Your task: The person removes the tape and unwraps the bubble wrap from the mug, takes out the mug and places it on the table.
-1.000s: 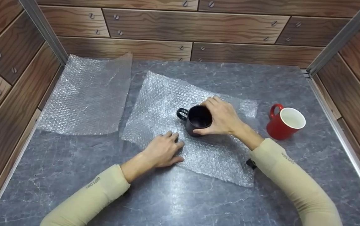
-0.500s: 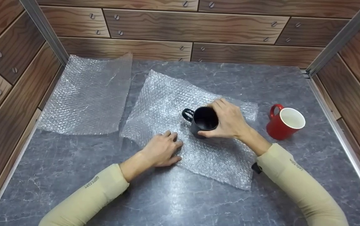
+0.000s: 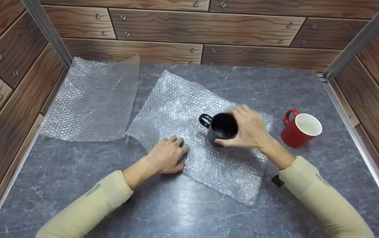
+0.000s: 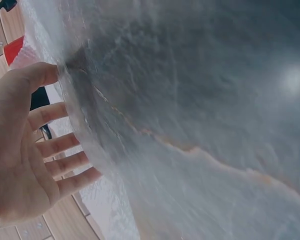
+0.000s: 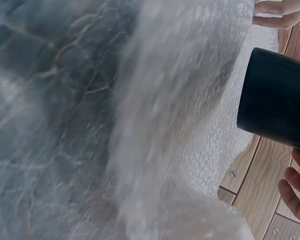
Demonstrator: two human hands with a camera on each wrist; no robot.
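My right hand (image 3: 249, 128) grips a black mug (image 3: 221, 130) around the side opposite its handle, thumb in front and fingers behind. The mug's handle points left and its mouth faces up. Under it lies a sheet of bubble wrap (image 3: 183, 102); whether the mug's base touches the sheet, I cannot tell. With fingers spread, my left hand (image 3: 166, 154) rests on the near-left edge of that sheet. In the left wrist view the fingertips of my left hand (image 4: 25, 150) meet the wrap's edge. The right wrist view shows the dark side of the mug (image 5: 275, 97).
A red mug (image 3: 295, 134) with a white inside stands right of my right hand. Another bubble wrap sheet (image 3: 93, 102) lies flat at the back left. Wood-patterned walls (image 3: 176, 28) bound the grey marbled table (image 3: 176, 211) at the back and sides.
The black mug has moved right in my right hand. The sheet under it has turned clockwise, its far corner going right and its near corner left. My left hand has slid slightly left.
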